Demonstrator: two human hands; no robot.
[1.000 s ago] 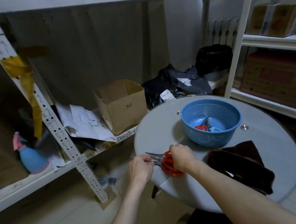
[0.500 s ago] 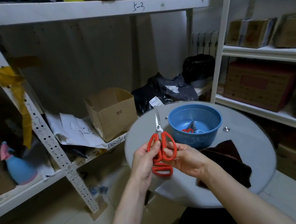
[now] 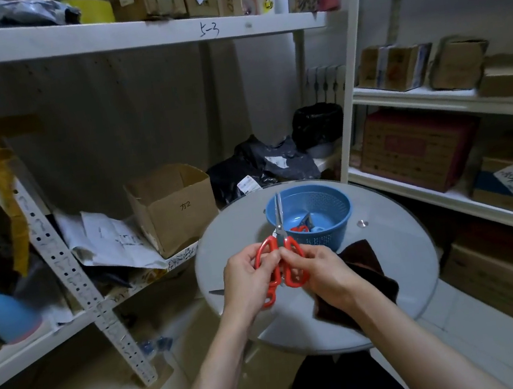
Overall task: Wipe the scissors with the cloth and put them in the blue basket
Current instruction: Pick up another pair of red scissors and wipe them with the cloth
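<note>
Red-handled scissors (image 3: 284, 243) stand upright above the round grey table (image 3: 401, 259), blades closed and pointing up. My left hand (image 3: 248, 282) grips the left handle loop, and my right hand (image 3: 318, 271) pinches the right one. Behind them sits the blue basket (image 3: 332, 198), with another pair of red-handled scissors (image 3: 300, 228) and something blue inside. The dark brown cloth (image 3: 364, 265) lies crumpled on the table under my right wrist, untouched by either hand.
A white metal shelf rack (image 3: 70, 272) runs along the left with an open cardboard box (image 3: 172, 207), papers and a blue spray bottle (image 3: 5, 315). More shelves with boxes (image 3: 417, 143) stand to the right. Black bags (image 3: 261, 167) lie behind the table.
I lifted the scissors off the table edge and turned them blades-up. Both hands now hold the handles higher and closer to the basket.
</note>
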